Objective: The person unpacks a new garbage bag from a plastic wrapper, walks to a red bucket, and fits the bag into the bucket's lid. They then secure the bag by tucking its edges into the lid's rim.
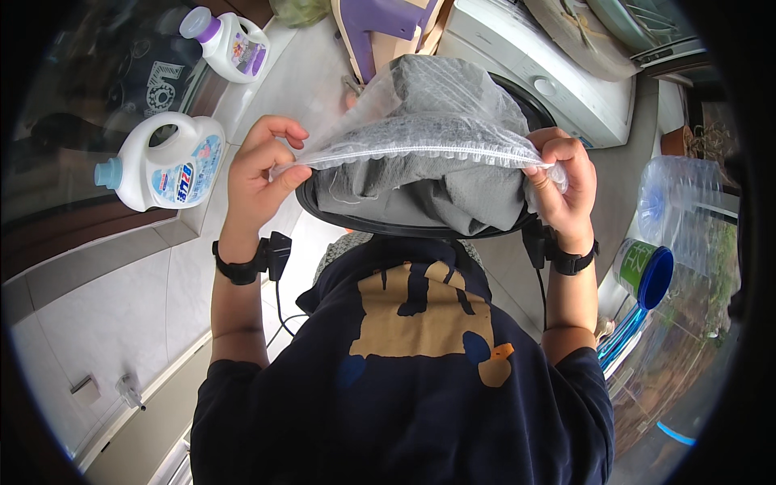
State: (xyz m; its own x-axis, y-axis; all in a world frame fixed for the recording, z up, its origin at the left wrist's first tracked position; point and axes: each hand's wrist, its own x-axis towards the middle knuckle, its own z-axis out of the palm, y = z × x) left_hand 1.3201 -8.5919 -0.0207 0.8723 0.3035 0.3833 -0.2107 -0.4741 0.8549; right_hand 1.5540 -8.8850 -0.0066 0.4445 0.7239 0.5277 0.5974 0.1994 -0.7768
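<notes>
A sheer white mesh laundry bag (448, 124) is stretched taut between my two hands, its ruffled zipper edge running across. My left hand (260, 163) pinches one end of that edge between thumb and finger. The other end, bunched up, is in the grip of my right hand (564, 176). Under and behind the mesh lies crumpled grey fabric (388, 206); how much of it is inside the bag I cannot tell. The fabric rests in a black basin (364, 225), whose rim shows in front and at the far right.
Two white detergent bottles, one with a blue cap (163, 167) and one with a purple cap (233, 48), stand on the left ledge. A white washing machine (539, 66) is behind the basin. To the right are clear plastic bottles (673, 206) and a blue-lined bucket (645, 273).
</notes>
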